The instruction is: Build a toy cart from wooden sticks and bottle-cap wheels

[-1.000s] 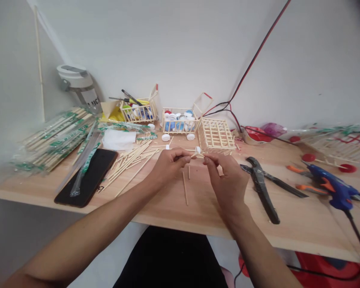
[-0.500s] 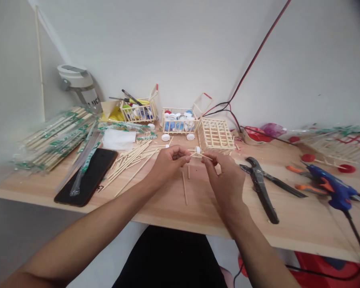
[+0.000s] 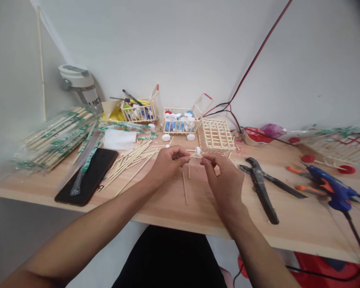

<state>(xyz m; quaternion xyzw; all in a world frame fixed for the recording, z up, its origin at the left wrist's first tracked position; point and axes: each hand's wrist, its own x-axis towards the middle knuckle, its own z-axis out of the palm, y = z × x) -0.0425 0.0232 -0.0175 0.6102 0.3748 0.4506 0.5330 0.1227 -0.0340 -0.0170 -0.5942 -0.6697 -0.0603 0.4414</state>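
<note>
My left hand [image 3: 172, 160] is closed in a pinch on one end of a thin wooden stick [image 3: 194, 156]. Opposite it, my right hand [image 3: 225, 172] pinches a stick end between thumb and fingers. Just beyond my fingertips is a white bottle cap [image 3: 198, 150] with sticks around it; whether they are joined is too small to tell. Part of another white cap [image 3: 167, 146] shows behind my left hand. Below my hands, a longer loose stick [image 3: 185, 188] and a short stick piece [image 3: 189, 172] lie on the wooden table [image 3: 165, 212].
Loose sticks [image 3: 132, 158], a phone [image 3: 87, 176] and bagged sticks [image 3: 57, 136] lie left. Behind stand two stick carts, one holding caps [image 3: 180, 122], and a stick basket [image 3: 217, 134]. Pliers [image 3: 259, 188] and a blue glue gun [image 3: 330, 184] with its cord lie right.
My right hand has shifted very slightly, and the stick at its fingertips has changed angle a little. My left hand keeps its place.
</note>
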